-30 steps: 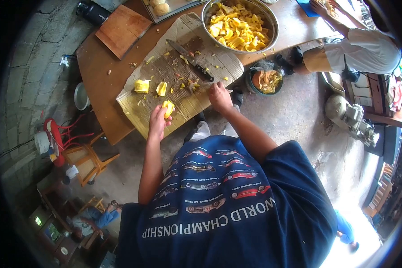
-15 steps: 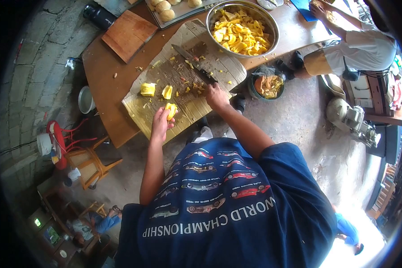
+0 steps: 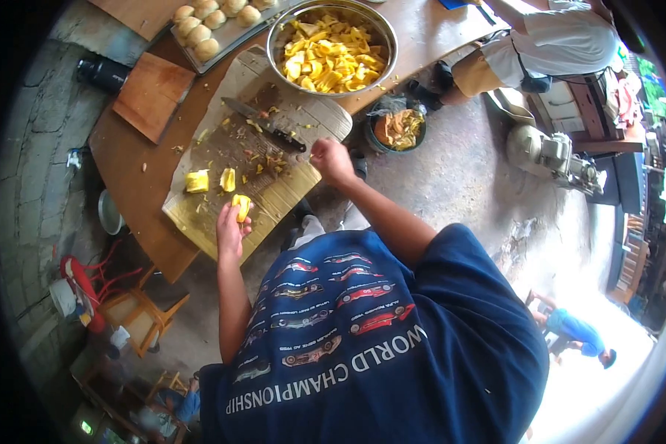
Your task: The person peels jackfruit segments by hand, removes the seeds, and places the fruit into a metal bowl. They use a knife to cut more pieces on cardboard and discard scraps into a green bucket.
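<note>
My left hand pinches a yellow fruit piece, which looks like jackfruit, over the near edge of a flattened cardboard sheet. Beyond it on the cardboard lie another yellow piece and a thicker yellow chunk. My right hand is closed in a loose fist, with nothing visible in it, at the cardboard's right side. Just beyond its fingers lies a knife, its black handle toward me and apart from the hand. Yellow scraps are scattered around the blade.
A large metal bowl full of yellow pieces stands at the cardboard's far edge. Behind are a tray of buns, a wooden board and a black bottle. A waste bucket stands on the floor; a person in white sits nearby.
My right hand has let go of the knife and moved slightly away from its handle. My left hand still holds the fruit piece. The whole view has shifted, with the table now further left.
</note>
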### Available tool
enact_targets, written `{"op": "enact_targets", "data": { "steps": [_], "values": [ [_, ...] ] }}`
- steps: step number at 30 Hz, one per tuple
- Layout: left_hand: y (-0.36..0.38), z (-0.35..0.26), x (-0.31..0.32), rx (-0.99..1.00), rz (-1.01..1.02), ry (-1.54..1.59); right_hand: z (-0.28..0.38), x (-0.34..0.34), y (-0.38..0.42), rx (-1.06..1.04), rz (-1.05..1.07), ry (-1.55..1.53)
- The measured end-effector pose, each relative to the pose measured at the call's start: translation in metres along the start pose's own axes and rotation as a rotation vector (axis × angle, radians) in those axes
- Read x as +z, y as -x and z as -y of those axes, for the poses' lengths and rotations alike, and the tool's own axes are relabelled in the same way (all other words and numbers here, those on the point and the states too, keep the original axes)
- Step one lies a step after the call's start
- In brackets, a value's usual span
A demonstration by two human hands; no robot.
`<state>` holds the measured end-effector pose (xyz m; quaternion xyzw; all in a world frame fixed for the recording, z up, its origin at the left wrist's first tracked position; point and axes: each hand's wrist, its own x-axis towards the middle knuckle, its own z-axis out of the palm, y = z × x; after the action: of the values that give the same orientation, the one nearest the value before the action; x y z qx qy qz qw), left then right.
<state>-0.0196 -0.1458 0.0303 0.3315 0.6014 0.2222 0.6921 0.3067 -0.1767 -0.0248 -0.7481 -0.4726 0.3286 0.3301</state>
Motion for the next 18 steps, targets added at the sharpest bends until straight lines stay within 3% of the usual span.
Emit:
{"op": "enact_targets", "data": {
  "steps": [3, 6, 9, 11, 15, 17, 18],
  "values": [
    [-0.008, 0.0, 0.008, -0.025, 0.007, 0.028, -0.026, -0.021, 0.0, 0.204, -0.091, -0.157],
    [-0.011, -0.01, 0.022, -0.028, -0.012, -0.005, -0.031, -0.024, -0.008, 0.189, -0.015, -0.074],
    [-0.016, -0.012, 0.028, -0.022, -0.017, 0.017, -0.02, -0.013, -0.009, 0.11, 0.065, -0.074],
    [-0.016, -0.012, 0.031, -0.021, -0.034, 0.018, -0.016, 0.009, -0.011, -0.177, -0.015, 0.127],
    [-0.011, -0.009, 0.028, -0.018, -0.043, 0.013, 0.027, 0.04, -0.031, -0.218, 0.135, 0.143],
    [-0.008, -0.005, 0.023, -0.016, -0.046, 0.017, 0.024, 0.06, -0.048, -0.456, 0.299, 0.494],
    [-0.007, -0.003, 0.02, -0.018, -0.062, 0.017, 0.026, 0.062, -0.048, -0.459, 0.299, 0.493]
  ]
}}
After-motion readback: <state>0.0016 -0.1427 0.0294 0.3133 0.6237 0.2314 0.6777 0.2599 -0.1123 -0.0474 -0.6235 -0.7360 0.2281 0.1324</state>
